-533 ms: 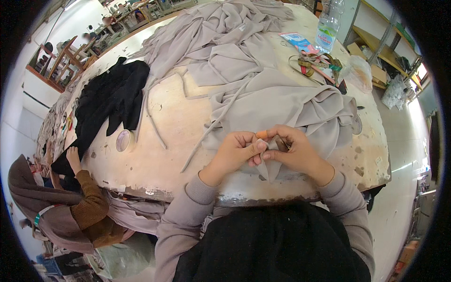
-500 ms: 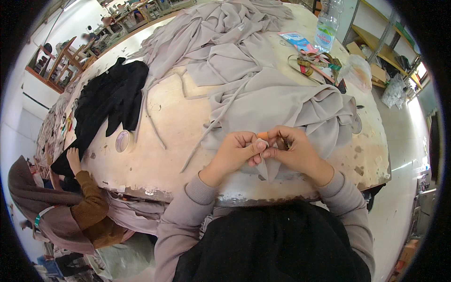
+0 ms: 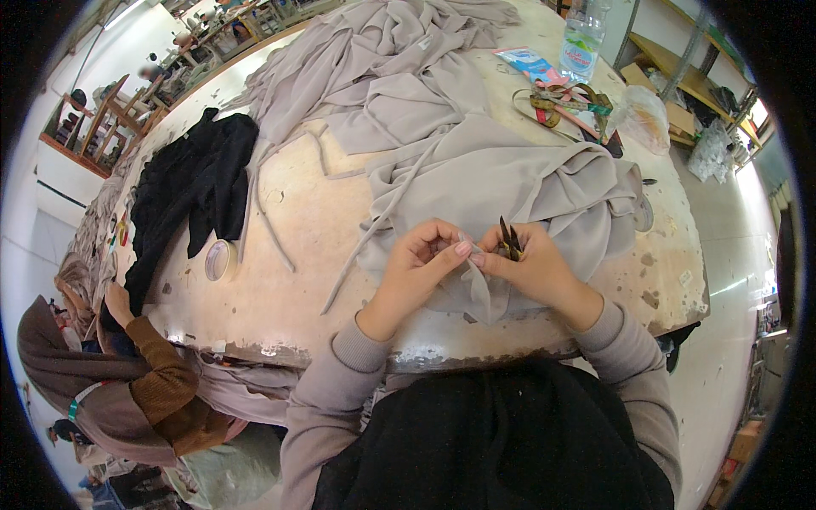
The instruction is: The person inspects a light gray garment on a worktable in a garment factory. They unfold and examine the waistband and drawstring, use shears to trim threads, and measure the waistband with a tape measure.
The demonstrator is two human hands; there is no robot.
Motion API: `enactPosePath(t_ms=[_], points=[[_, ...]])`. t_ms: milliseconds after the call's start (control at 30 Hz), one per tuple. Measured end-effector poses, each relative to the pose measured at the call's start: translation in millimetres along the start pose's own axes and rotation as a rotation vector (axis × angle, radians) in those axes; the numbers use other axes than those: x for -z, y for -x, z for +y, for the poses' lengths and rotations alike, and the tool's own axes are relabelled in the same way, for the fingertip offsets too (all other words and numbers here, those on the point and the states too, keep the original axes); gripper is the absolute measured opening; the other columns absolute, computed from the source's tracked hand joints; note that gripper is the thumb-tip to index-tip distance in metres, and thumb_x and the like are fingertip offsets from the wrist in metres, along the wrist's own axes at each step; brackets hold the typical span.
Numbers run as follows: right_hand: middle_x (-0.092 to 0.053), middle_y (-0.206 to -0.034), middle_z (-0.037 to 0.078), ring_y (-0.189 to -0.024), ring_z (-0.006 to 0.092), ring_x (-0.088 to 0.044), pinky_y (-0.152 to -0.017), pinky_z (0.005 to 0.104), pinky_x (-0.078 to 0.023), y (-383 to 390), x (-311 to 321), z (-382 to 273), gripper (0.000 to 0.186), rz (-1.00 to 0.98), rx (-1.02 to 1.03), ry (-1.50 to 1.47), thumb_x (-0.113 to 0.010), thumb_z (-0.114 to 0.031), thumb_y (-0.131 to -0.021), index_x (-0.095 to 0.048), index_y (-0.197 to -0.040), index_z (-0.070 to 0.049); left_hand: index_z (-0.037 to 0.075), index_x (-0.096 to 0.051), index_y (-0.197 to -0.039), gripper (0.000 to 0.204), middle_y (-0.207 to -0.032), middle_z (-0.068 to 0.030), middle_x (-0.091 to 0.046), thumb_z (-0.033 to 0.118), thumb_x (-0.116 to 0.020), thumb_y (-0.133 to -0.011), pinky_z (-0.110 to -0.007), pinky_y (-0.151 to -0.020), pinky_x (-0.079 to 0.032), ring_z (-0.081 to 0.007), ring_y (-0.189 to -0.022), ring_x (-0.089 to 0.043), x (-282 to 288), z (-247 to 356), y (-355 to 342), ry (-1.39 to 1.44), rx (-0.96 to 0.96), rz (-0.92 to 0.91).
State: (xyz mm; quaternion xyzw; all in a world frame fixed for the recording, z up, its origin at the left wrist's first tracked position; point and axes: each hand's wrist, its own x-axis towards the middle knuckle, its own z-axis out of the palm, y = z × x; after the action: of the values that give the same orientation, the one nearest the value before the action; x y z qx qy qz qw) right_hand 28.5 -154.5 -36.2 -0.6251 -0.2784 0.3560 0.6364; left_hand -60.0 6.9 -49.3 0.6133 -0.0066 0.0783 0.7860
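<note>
At the near edge of the table, a piece of grey fabric (image 3: 478,293) hangs down between my two hands. My left hand (image 3: 418,262) pinches its upper end between thumb and finger. Thumb and forefinger of my right hand (image 3: 534,265) meet the cloth right beside the left fingertips. Dark thread snips (image 3: 509,238) sit in my right hand, blades pointing up and away from me. Just beyond both hands lies a heaped grey garment (image 3: 510,178), with a narrow fabric strap (image 3: 374,229) running down its left side.
A larger pile of grey cloth (image 3: 374,51) covers the far table. Tape measures (image 3: 565,106), a plastic bottle (image 3: 582,47) and a clear bag (image 3: 643,119) stand far right. A tape roll (image 3: 221,260) lies left. At the left, another person (image 3: 110,374) handles black cloth (image 3: 191,178).
The snips' blades have swung up into clear view in my right hand. My fingers have shifted their pinch on the fabric. At the left, the other person's hand has moved down and left.
</note>
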Motion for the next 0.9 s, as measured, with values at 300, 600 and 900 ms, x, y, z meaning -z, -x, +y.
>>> enactPosePath(t_ms=[300,600,900], points=[[-0.052,-0.062,-0.004,-0.055,0.0023,-0.043,-0.048,0.0192,-0.033,0,1,2,0.024,0.027,0.024,0.157,-0.060,-0.025,-0.087,-0.059,-0.078,-0.003,0.002,-0.060,-0.080,0.011,-0.073,0.0006,-0.059,0.012,-0.061,-0.085,-0.018,-0.062,-0.041,-0.0047,-0.066,-0.052,2,5,3,-0.054,0.006,0.040],[-0.050,-0.067,0.008,-0.063,0.0191,-0.051,-0.058,0.0302,-0.040,9,10,-16,0.036,0.107,0.342,0.413,-0.041,-0.037,-0.094,-0.047,-0.087,-0.002,0.002,-0.058,-0.073,0.013,-0.068,0.0003,-0.056,0.010,-0.061,-0.084,-0.019,-0.059,-0.038,-0.0054,-0.063,-0.049,0,11,6,-0.151,0.001,0.038],[-0.048,-0.065,0.020,-0.063,0.0397,-0.051,-0.054,0.0424,-0.038,10,4,-10,0.040,0.015,0.354,0.679,-0.038,-0.039,-0.093,-0.044,-0.078,-0.003,-0.001,-0.064,-0.076,0.013,-0.069,-0.0013,-0.059,0.011,-0.067,-0.081,-0.020,-0.061,-0.040,-0.0062,-0.066,-0.051,0,10,6,-0.218,-0.032,0.040]])
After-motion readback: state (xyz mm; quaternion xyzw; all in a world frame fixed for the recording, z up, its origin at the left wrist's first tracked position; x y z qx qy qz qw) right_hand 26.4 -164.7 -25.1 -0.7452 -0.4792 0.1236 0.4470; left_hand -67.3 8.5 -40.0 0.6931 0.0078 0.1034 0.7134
